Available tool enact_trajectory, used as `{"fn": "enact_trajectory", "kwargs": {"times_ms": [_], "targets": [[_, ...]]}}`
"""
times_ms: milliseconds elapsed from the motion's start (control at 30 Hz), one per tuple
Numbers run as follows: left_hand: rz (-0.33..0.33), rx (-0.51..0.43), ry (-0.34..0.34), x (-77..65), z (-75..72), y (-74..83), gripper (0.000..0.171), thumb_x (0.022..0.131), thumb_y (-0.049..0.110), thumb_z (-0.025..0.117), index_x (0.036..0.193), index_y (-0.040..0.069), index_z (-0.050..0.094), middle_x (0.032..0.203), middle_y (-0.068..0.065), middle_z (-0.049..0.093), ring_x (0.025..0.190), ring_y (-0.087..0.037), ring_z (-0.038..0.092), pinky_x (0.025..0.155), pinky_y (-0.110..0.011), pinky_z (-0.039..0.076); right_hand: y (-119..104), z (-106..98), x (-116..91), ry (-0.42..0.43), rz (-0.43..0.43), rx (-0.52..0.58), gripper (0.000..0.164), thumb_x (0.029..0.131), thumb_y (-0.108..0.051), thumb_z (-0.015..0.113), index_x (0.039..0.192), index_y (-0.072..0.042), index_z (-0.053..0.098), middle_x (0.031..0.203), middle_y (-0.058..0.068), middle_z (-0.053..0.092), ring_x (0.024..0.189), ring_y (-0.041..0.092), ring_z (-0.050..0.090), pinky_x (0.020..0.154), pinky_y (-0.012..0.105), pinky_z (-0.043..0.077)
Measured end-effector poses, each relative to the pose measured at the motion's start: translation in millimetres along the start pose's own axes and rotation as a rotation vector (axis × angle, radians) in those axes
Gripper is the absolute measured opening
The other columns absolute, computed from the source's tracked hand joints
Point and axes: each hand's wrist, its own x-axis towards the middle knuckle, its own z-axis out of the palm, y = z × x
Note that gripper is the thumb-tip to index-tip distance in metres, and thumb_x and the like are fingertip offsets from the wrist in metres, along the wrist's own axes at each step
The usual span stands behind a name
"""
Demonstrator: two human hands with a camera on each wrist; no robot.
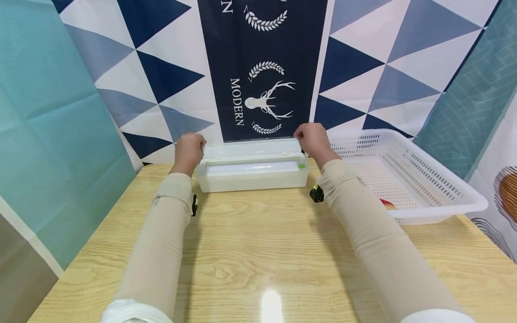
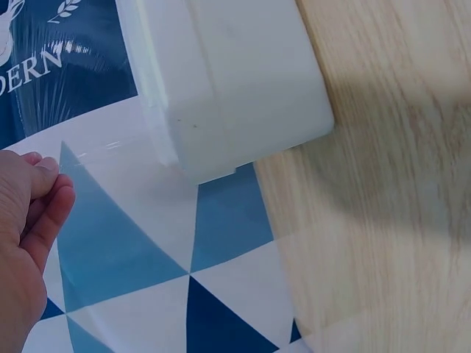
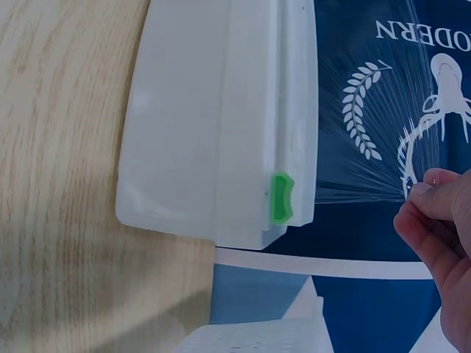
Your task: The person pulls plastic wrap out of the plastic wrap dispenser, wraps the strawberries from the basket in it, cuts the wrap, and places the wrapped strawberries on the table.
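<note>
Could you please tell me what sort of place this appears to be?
Probably a makeshift indoor workspace, perhaps a staged one: a wood-grain table with a patterned sheet behind it, and a cling-film box on top.

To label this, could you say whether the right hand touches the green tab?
No, the right hand pinches film, away from the green tab.

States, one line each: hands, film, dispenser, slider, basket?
Left hand: pinching clear film.
Right hand: pinching clear film.
Clear film: pulled out, stretched, creased near right hand.
White dispenser: upright, top looks open.
Green slider: at dispenser's right end.
White basket: upright, red item inside.
</note>
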Motion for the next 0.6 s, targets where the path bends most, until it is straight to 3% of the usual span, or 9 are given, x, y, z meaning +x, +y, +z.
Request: {"fn": "enact_trajectory", "kwargs": {"times_ms": [600], "targets": [[-0.057,0.003,0.002,8.2,-18.6,8.5,0.023,0.086,-0.010,0.063,0.104,-0.001,0.073,0.104,-0.017,0.069,0.103,-0.034,0.062,0.093,-0.042,0.050,-11.3,-20.5,3.8,-0.008,0.043,-0.010,0.021,0.092,0.004,0.056,0.104,0.001,0.073,0.107,0.017,0.070,0.105,0.032,0.061,0.093,0.045,0.049]]}}
